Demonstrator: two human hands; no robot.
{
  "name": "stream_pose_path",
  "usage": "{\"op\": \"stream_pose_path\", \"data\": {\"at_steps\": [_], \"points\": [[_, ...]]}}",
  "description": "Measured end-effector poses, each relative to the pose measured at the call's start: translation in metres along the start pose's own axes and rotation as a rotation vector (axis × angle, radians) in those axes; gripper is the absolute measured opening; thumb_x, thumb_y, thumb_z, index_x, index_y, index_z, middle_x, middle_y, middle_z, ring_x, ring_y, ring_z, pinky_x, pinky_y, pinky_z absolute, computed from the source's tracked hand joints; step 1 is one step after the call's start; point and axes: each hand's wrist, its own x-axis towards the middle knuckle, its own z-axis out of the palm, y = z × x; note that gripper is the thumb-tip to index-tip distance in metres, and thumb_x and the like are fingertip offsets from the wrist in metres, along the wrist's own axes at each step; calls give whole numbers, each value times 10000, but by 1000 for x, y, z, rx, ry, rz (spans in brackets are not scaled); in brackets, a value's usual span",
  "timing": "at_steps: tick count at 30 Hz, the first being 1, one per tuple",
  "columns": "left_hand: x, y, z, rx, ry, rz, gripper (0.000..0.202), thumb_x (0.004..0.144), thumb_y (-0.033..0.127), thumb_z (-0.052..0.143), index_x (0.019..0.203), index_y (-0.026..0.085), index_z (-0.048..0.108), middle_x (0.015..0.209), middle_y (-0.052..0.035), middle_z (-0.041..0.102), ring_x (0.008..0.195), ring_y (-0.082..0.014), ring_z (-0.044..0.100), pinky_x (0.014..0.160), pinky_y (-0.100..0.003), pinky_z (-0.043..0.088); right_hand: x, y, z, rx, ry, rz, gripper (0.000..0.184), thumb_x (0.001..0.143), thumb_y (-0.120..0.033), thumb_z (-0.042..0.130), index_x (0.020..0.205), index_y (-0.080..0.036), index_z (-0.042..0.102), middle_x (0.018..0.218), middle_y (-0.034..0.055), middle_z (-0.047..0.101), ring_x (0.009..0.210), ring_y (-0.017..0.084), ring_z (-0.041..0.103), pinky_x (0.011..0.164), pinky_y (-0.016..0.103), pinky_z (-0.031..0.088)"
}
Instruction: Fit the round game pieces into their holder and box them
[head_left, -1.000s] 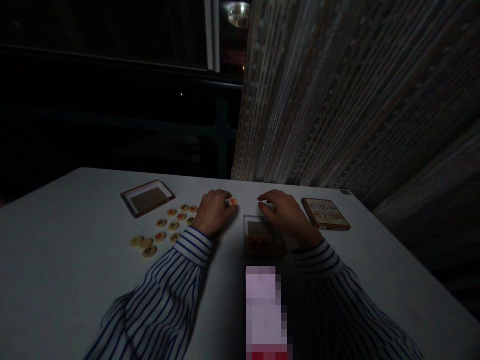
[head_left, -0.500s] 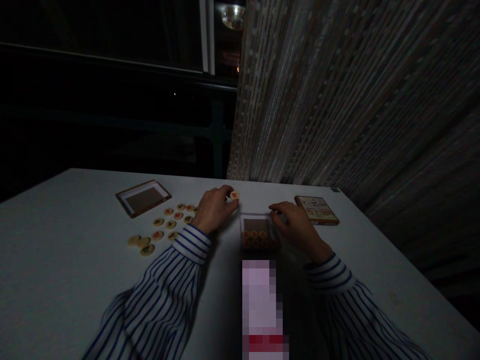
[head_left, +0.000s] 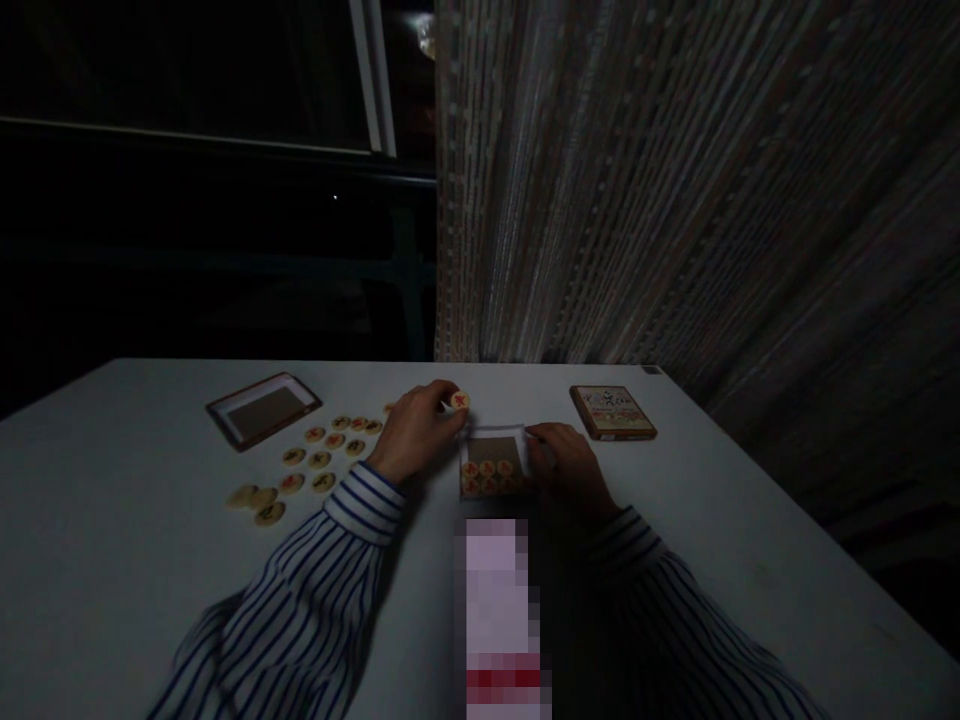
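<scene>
Between the thumb and fingers of my left hand (head_left: 420, 428) is a round Chinese chess piece (head_left: 460, 400) with a red character, held just above the table. The hand is beyond the left side of an open box (head_left: 495, 432). Two short rows of red-marked chess pieces (head_left: 487, 468) lie along the near side inside that box. My right hand (head_left: 571, 468) is at the box's right wall, fingers curled over its far right corner; its thumb is dim in shadow. Left of my left hand, several loose chess pieces (head_left: 319, 459) with red or black characters lie spread on the table.
The white table (head_left: 135, 560) has a box lid or tray (head_left: 264, 410) at its far left. A closed box with a printed cover (head_left: 613, 413) lies on the right. Behind the table's far edge hangs a string curtain (head_left: 600, 200). The room is dark.
My right hand has come down from above the box's right side onto its wall. The left hand still holds the piece near the box. The view has shifted slightly right.
</scene>
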Motion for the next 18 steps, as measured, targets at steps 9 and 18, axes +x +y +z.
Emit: {"op": "stream_pose_path", "data": {"at_steps": [9,18], "points": [[-18,8,20,-182,11,-66,293,766,330,525,1013,186,588,871,-32,641,774,-162,579,696,-278,445,-2,-4,-3,-3,31,1,236,859,-216,420,970,-165,621,948,83,669,890,200,581,764,342,423],[-41,11,50,-510,58,-233,293,743,340,562,977,168,600,719,7,603,650,-124,550,614,-236,456,-4,-5,0,-3,66,-21,220,857,-213,424,940,-158,620,919,83,673,886,200,584,775,345,428]]}}
